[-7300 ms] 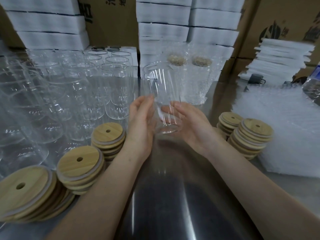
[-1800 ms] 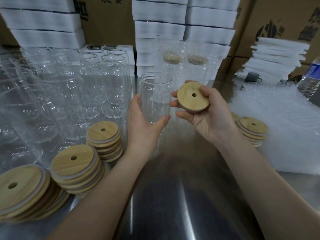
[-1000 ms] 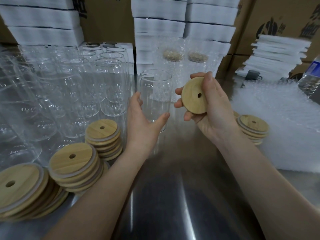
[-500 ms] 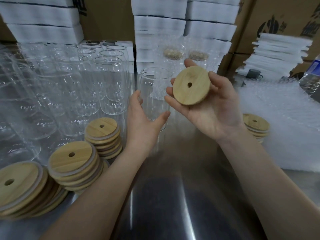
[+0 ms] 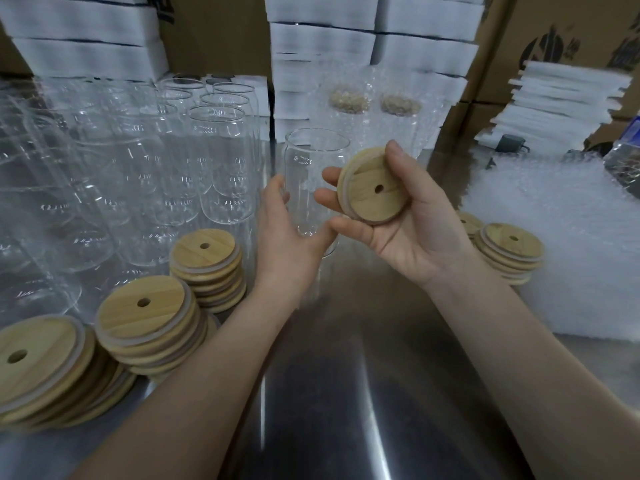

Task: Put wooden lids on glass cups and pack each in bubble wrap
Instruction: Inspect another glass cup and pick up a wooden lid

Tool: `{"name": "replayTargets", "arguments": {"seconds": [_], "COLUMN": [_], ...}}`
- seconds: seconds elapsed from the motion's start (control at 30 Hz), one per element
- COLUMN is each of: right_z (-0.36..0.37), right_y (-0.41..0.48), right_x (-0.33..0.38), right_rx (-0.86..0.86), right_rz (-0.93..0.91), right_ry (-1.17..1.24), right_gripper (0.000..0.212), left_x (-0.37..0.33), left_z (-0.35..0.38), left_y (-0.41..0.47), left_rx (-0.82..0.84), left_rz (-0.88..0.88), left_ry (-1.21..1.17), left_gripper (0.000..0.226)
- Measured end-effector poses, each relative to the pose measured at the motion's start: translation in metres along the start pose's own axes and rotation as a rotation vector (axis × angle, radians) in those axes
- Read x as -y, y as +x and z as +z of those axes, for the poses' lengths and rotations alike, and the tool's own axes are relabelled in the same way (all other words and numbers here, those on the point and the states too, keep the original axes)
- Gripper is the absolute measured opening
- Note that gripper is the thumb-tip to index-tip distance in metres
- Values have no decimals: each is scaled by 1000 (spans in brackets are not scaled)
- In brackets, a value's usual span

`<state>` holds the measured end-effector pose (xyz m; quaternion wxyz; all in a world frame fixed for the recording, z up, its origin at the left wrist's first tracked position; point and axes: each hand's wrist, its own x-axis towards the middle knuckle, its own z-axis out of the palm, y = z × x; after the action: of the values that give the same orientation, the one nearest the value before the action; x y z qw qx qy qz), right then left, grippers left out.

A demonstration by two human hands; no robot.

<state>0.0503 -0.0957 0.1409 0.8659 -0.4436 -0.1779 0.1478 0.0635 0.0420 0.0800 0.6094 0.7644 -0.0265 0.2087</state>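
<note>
My left hand (image 5: 291, 237) grips a clear glass cup (image 5: 313, 168) upright above the steel table, fingers wrapped round its lower half. Just to the right, my right hand (image 5: 408, 223) holds a round wooden lid (image 5: 372, 188) with a centre hole and a pale sealing ring, tilted on edge, thumb on top and fingertips along its left rim. The lid is beside the cup's upper part, not on it. A sheet of bubble wrap (image 5: 568, 237) lies at the right.
Several empty glass cups (image 5: 138, 161) crowd the left. Three stacks of wooden lids (image 5: 145, 320) stand at front left, another lid stack (image 5: 509, 251) at right. Two wrapped cups (image 5: 374, 109) stand behind, before white foam boxes (image 5: 322, 39) and cardboard cartons. Steel table (image 5: 346, 393) in front.
My right hand has turned the lid from flat-faced toward me to tilted on edge, showing its ringed underside, and lowered it slightly. The left hand and cup stay still.
</note>
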Motion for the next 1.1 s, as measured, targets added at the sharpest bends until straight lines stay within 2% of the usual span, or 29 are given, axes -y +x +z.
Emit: {"name": "replayTargets", "arguments": {"seconds": [0.13, 0.3, 0.53, 0.7, 0.83, 0.9, 1.1], "right_z": [2, 2, 0, 1, 1, 1, 2], "right_y": [0, 0, 3, 3, 2, 2, 4], "right_x": [-2, -6, -8, -9, -12, -13, -11], "right_rx": [57, 122, 101, 60, 30, 27, -92], "right_rz": [-6, 25, 18, -40, -82, -89, -141], "right_ry": [49, 109, 118, 72, -7, -14, -5], "right_gripper": [41, 48, 53, 33, 52, 54, 28], "left_x": [0, 0, 2, 2, 3, 3, 2], "left_z": [0, 1, 1, 1, 1, 1, 1], "left_y": [1, 3, 3, 3, 3, 3, 1], "left_rx": [10, 19, 8, 14, 18, 21, 13], "left_rz": [-1, -2, -1, -3, 2, 2, 3], "left_ry": [-6, -2, -9, -18, -12, -14, -14], "left_gripper": [90, 83, 85, 90, 92, 92, 91]}}
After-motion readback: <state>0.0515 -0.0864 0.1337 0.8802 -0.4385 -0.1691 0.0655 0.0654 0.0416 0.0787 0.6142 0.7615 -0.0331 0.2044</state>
